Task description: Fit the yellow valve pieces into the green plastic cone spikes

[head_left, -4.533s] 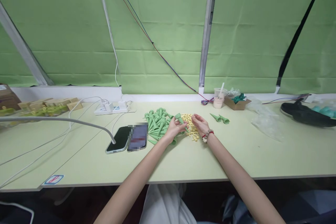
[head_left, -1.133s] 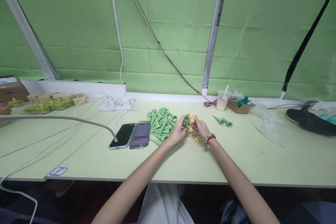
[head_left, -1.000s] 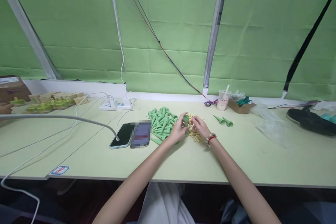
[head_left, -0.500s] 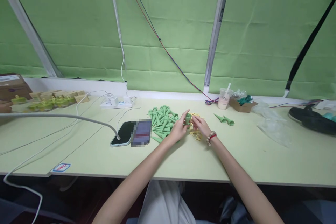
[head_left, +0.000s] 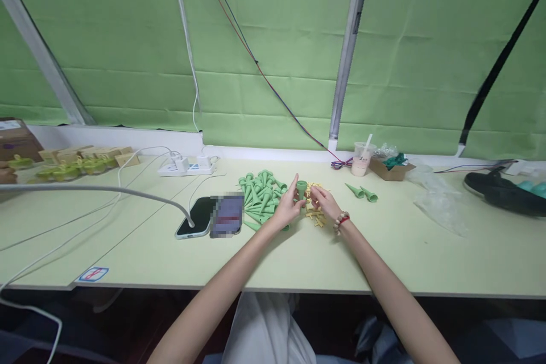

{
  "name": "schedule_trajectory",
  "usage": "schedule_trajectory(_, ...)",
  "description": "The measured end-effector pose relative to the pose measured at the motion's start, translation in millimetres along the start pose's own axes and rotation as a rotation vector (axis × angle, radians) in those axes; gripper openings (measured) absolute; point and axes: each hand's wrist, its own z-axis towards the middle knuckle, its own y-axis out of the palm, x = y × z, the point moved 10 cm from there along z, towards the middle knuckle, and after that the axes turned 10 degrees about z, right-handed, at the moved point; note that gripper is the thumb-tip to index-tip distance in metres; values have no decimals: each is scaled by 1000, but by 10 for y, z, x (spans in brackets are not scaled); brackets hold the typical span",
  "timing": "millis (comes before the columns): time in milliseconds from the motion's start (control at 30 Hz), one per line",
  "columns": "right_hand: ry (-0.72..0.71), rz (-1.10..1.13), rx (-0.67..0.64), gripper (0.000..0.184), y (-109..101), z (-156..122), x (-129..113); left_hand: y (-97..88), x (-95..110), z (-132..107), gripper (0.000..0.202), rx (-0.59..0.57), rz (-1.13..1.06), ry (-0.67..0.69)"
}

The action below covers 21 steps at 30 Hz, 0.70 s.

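Observation:
A green plastic cone [head_left: 301, 188] stands wide end up between the thumb and fingers of my left hand [head_left: 289, 205]. Close to its right side is my right hand [head_left: 325, 202], fingers pinched together; whatever small piece they hold is too small to make out. Under and around this hand lie small yellow cross-shaped pieces [head_left: 315, 216]. A heap of similar green cones [head_left: 261, 193] spreads to the left of my left hand. Further right, two green cones [head_left: 362, 191] lie on their sides, apart from the heap.
Two phones [head_left: 197, 218] lie left of the cones, one with a blurred screen. Behind them is a white power strip [head_left: 187, 169] with cables. A drink cup [head_left: 362, 160], a small cardboard box [head_left: 390, 170] and a clear plastic bag [head_left: 441, 202] stand or lie to the right.
The cone in my left hand now shows more of its side and open rim, as the left fingers have shifted. My right hand stays pinched close by. The view has moved slightly.

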Motion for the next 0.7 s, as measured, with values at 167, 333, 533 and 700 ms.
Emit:
schedule_trajectory(167, 193, 148, 18, 45, 21, 8, 214, -51, 86, -32, 67, 24, 151, 73)
schedule_trajectory(333, -72, -266, 119, 40, -109, -64, -64, 38, 16, 11, 71, -7, 10, 24)
schedule_trajectory(533, -83, -137, 66, 40, -45, -41, -83, -14, 97, 37, 46, 10, -97, 59)
schedule_trajectory(700, 139, 167, 22, 48, 46, 3, 138, -153, 221, -4, 34, 112, 87, 166)
